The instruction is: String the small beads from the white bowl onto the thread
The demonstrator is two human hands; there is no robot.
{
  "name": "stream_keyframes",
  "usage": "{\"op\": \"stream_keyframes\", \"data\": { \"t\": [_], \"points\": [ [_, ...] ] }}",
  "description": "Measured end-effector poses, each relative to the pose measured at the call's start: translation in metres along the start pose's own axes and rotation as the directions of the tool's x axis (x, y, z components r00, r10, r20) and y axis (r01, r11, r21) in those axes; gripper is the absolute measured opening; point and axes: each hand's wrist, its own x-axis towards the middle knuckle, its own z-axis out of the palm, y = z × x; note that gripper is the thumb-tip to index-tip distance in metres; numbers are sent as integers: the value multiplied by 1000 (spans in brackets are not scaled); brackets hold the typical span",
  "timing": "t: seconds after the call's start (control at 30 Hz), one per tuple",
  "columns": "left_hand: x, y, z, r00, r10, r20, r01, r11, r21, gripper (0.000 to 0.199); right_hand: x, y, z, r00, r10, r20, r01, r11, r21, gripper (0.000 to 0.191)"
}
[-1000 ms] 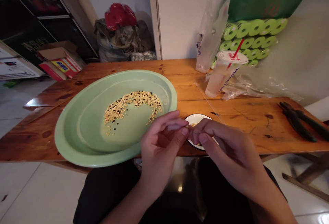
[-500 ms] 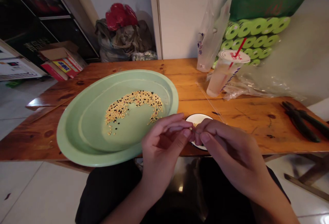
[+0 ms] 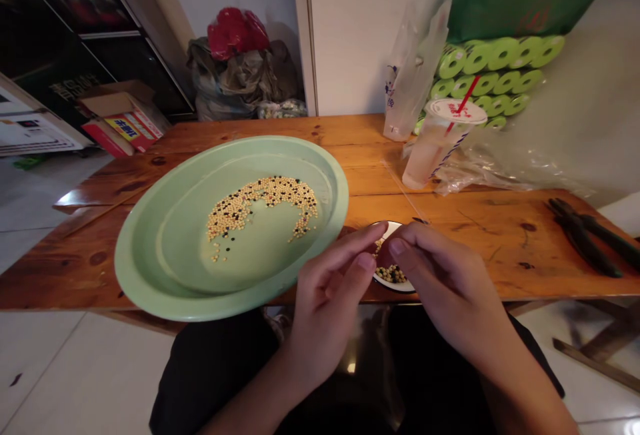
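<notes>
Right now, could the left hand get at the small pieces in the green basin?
Likely yes: the left hand is beside the green basin, and nothing visible covers the small pieces inside.

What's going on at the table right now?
A person's left hand and right hand are close together at a white dish of small round pieces; whether they hold anything is unclear. The green basin to the left contains more pieces, pale and dark. A cup and pliers are on the table.
</notes>
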Motion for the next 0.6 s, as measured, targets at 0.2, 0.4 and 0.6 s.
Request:
{"op": "stream_keyframes", "data": {
  "t": [0.2, 0.4, 0.6],
  "points": [
    [0, -1, 0, 999, -35, 7, 35, 999, -9, 27, 1, 3, -1, 999, 43, 25, -44, 998, 52, 26],
    [-1, 2, 3, 1000, -6, 22, 5, 1000, 29, 25, 3, 3, -1, 998, 65, 25, -66, 994, 84, 26],
    [1, 0, 1, 999, 6, 32, -9, 994, 108, 26, 3, 5, 0, 994, 105, 4, -105, 992, 75, 27]
  ]
}}
